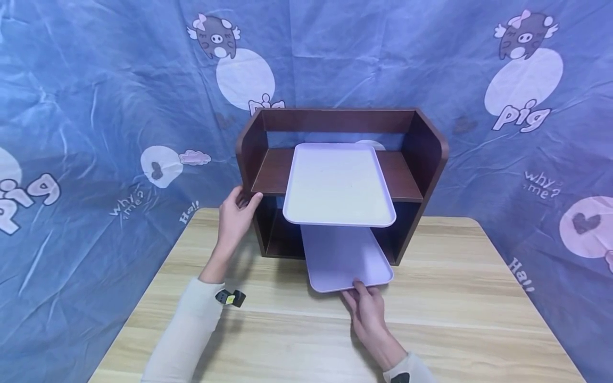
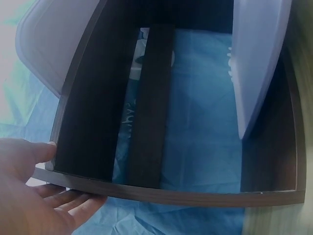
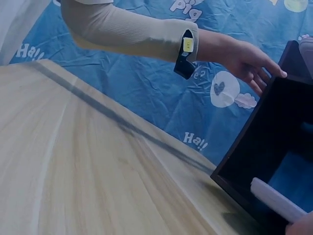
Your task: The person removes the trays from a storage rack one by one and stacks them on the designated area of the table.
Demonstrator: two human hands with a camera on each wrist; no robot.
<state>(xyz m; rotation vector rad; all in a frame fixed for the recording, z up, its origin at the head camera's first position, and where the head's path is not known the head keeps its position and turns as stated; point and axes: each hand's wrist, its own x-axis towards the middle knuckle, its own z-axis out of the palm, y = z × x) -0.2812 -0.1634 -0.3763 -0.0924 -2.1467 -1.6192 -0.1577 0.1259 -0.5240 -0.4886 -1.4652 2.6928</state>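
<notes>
A dark brown two-tier wooden shelf (image 1: 335,120) stands on the table. My left hand (image 1: 235,218) grips its left side panel, thumb on the front edge and fingers round the outer face; the left wrist view shows the same hand (image 2: 44,191) at the panel. With my right hand (image 1: 369,314) I pinch the front edge of the lower lilac tray (image 1: 342,260), thumb on top and fingers beneath. That tray reaches into the bottom compartment, and its front part juts out past the shelf. Another pale lilac tray (image 1: 339,183) lies on the upper board, its front overhanging and covering part of the lower one.
The light wood-grain table (image 1: 268,330) extends in front of the shelf and to both sides. Behind it hangs a blue cloth (image 1: 119,80) with pig prints. A black wrist strap with a small device (image 1: 231,298) sits on the left sleeve.
</notes>
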